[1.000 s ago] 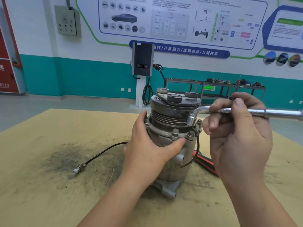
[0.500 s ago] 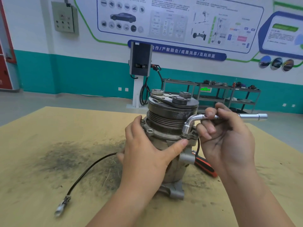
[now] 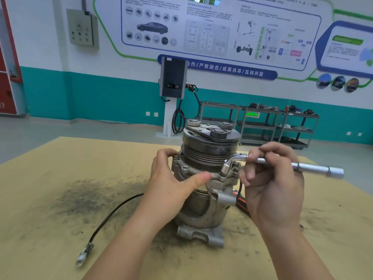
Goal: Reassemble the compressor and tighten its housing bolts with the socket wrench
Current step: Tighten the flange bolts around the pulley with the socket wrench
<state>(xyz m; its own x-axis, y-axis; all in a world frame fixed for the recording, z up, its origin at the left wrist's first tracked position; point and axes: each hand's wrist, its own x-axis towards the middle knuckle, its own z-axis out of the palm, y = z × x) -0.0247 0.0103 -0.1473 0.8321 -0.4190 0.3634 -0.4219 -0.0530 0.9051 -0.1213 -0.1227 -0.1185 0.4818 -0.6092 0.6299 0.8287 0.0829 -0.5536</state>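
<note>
- Grey metal compressor (image 3: 203, 178) upright on tan desk (image 3: 60, 199).
- Left hand (image 3: 173, 184) grips its housing flange.
- Right hand (image 3: 270, 178) holds chrome L-shaped socket wrench (image 3: 282, 163), socket end down on flange bolt.

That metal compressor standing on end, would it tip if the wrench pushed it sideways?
Probably heavy: the compressor looks like solid cast metal. Its foot looks narrower than the wide pulley on top, so it may rock. That may be why the left hand grips the housing while the right hand holds the wrench.

Bolt under wrench socket (image 3: 227, 167) hidden; wall txt blurred.
</note>
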